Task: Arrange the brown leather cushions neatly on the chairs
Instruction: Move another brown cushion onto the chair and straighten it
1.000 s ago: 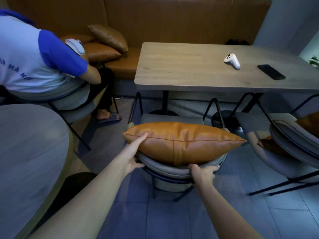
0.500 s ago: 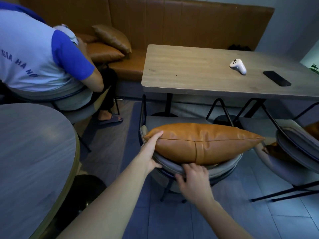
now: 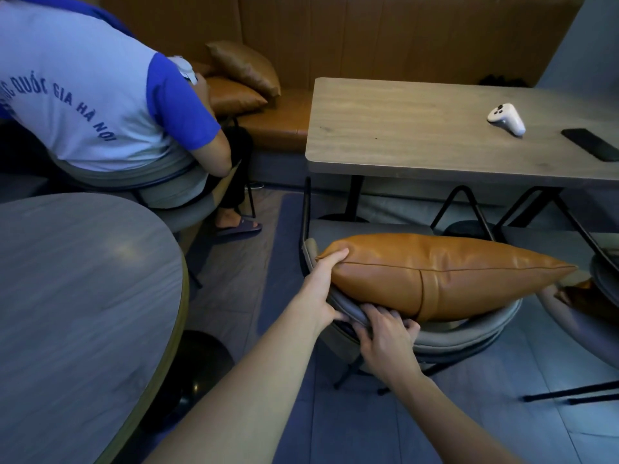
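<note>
Three brown leather cushions in clear view: one cushion (image 3: 438, 272) lying lengthwise along the curved backrest of the grey chair (image 3: 462, 333) pushed under the tabletop (image 3: 402, 128), two more cushions (image 3: 241, 78) stacked on the leather bench (image 3: 281, 122) behind. A patch of brown on the second chair (image 3: 603, 283) at far right, too cropped to identify. Left hand (image 3: 318, 293) pinching the cushion's left corner, fingers curled over the seam. Right hand (image 3: 385, 339) closed over the chair's backrest rim directly beneath the cushion, fingertips tucked under its lower edge. On the tabletop, one white controller (image 3: 506, 118) and one dark phone (image 3: 593, 144), apart. At left, one seated person (image 3: 90, 95) in a white-and-blue shirt, beside a round table (image 3: 77, 296).
</note>
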